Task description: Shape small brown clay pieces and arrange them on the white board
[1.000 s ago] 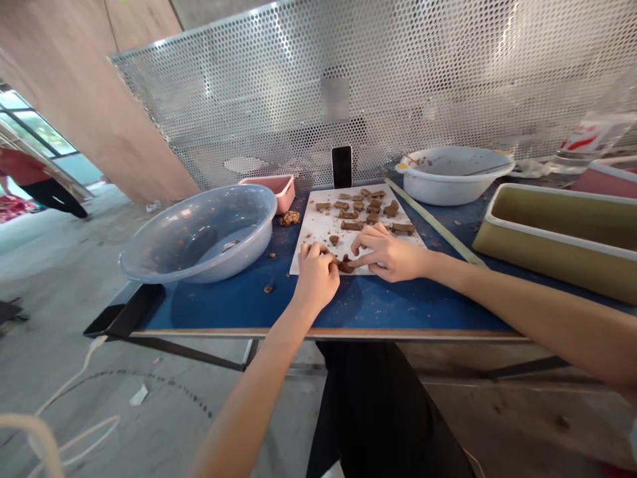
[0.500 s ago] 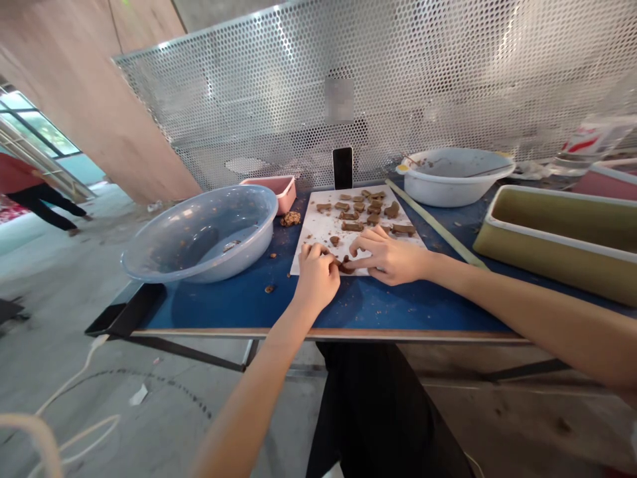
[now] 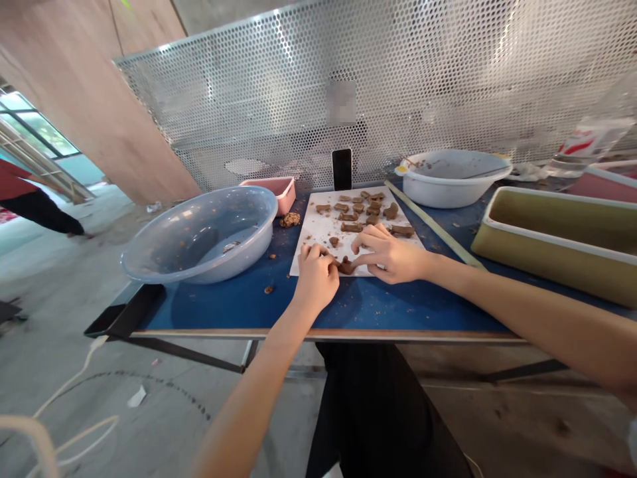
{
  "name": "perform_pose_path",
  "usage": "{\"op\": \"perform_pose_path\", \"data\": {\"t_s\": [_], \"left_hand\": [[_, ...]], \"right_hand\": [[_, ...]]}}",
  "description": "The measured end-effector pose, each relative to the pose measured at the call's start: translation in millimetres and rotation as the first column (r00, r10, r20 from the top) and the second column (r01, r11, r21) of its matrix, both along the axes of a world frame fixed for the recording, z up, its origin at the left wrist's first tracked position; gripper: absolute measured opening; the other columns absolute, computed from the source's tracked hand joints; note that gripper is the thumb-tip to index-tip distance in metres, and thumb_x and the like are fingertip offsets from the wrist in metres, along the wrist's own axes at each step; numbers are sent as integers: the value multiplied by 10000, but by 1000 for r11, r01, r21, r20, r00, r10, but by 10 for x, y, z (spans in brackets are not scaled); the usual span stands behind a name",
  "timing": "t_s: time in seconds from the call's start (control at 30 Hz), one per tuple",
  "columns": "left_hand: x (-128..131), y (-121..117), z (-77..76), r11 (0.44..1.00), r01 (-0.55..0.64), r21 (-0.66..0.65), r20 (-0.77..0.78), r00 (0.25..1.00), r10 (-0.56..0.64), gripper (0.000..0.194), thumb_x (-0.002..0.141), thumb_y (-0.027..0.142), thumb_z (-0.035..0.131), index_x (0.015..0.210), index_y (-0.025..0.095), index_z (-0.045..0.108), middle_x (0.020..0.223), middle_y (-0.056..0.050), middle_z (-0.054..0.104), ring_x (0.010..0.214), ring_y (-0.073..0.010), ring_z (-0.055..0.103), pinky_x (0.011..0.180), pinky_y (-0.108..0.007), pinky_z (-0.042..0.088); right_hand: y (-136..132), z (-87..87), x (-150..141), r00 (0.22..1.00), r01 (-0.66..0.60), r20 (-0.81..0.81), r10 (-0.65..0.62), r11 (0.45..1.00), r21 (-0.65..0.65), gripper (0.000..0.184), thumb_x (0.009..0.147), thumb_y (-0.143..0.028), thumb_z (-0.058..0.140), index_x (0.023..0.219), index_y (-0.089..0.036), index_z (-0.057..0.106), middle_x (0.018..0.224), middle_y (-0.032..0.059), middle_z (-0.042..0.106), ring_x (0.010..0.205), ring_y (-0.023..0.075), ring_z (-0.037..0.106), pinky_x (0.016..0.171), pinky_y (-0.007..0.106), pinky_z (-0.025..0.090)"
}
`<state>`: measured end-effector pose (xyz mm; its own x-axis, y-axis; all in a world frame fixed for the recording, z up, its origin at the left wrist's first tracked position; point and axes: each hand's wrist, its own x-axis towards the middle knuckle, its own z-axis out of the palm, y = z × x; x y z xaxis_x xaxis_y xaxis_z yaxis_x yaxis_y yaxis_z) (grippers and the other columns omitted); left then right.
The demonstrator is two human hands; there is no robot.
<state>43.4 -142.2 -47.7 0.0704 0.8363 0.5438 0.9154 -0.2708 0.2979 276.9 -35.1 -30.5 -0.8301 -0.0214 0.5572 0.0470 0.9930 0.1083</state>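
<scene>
A small lump of brown clay (image 3: 346, 266) lies near the front edge of a white board (image 3: 318, 255). On its left, my left hand (image 3: 317, 273) has its fingers curled and pinched on the lump's end; the gripped part is hidden. My right hand (image 3: 391, 257) reaches in from the other side, one outstretched digit touching the lump and another finger arched apart above the board. Behind the hands, several shaped clay pieces (image 3: 351, 227) rest in loose rows. A smaller clay bit (image 3: 334, 241) sits among crumbs just beyond my left hand.
A large blue basin (image 3: 199, 265) stands left on the blue table (image 3: 249, 309), near a pink tray (image 3: 286, 194) and a crumbly brown lump (image 3: 290, 220). A phone (image 3: 342, 168) stands behind the board. Rightward are a pale stick (image 3: 432, 222), white basin (image 3: 442, 189) and olive planter (image 3: 552, 252).
The clay lump shows slightly more between my hands, which stay almost in place with small finger shifts. In the left background, a person's legs have changed stance.
</scene>
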Motion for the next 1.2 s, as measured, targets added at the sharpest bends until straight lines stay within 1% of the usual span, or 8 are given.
{"op": "perform_pose_path", "data": {"t_s": [0.1,0.23,0.4,0.53,0.7,0.83,0.97,1.2], "left_hand": [[-5,4,-3,1000,1,-4,0,1000,-1,282,939,-4,635,775,189,758,1073,-122,706,1148,-328,571,1096,-537,557],[-9,6,-3,1000,4,-1,-1,1000,-4,290,949,3,628,772,191,759,1065,-123,703,1145,-329,570,1097,-540,557],[-6,5,-4,1000,2,8,-8,1000,-2,283,943,9,629,763,190,751,1056,-127,699,1135,-327,571,1089,-536,564],[-7,8,-6,1000,-4,4,-13,1000,4,287,942,6,620,765,187,755,1052,-126,704,1137,-324,574,1089,-529,566],[-12,12,-10,1000,5,7,-4,1000,-5,298,938,10,611,762,198,760,1054,-122,706,1132,-320,577,1087,-551,569],[-13,11,-18,1000,4,19,-1,1000,-4,301,934,7,611,765,201,768,1051,-125,708,1119,-321,570,1085,-561,574],[-11,8,-18,1000,5,17,1,1000,-5,304,938,11,615,757,206,762,1052,-122,702,1127,-324,569,1087,-567,570],[-3,1,-3,1000,-8,-15,-5,1000,8,283,944,12,624,785,192,774,1075,-123,704,1152,-320,573,1118,-544,557]], "right_hand": [[7,-3,-1,1000,-6,26,5,1000,26,450,992,-44,574,1274,-276,836,1212,116,637,1118,294,514,947,449,362],[22,-3,3,1000,3,-12,-3,1000,-6,324,979,-51,587,1065,-225,846,1166,112,640,1091,285,524,931,446,359],[22,-10,-7,999,13,46,-14,1000,28,477,977,-43,572,1311,-272,824,1224,120,640,1111,293,509,940,445,360],[20,-5,-5,1000,-5,7,5,1000,-12,361,990,-56,588,1147,-244,853,1187,111,647,1115,288,522,945,448,354],[15,4,-3,999,9,32,-9,1000,19,459,984,-42,578,1294,-268,830,1207,117,642,1109,291,515,932,444,351],[12,-5,-4,1000,6,-11,-6,1000,-17,350,971,-35,573,1073,-232,844,1183,111,643,1105,284,530,936,449,358],[4,-3,-8,1000,17,22,-17,1000,7,418,970,-43,565,1221,-247,829,1216,122,642,1105,291,520,937,453,366],[-9,12,-5,999,34,1,-34,999,-1,349,978,-52,567,1148,-218,822,1210,126,635,1097,290,520,944,456,362]]}}
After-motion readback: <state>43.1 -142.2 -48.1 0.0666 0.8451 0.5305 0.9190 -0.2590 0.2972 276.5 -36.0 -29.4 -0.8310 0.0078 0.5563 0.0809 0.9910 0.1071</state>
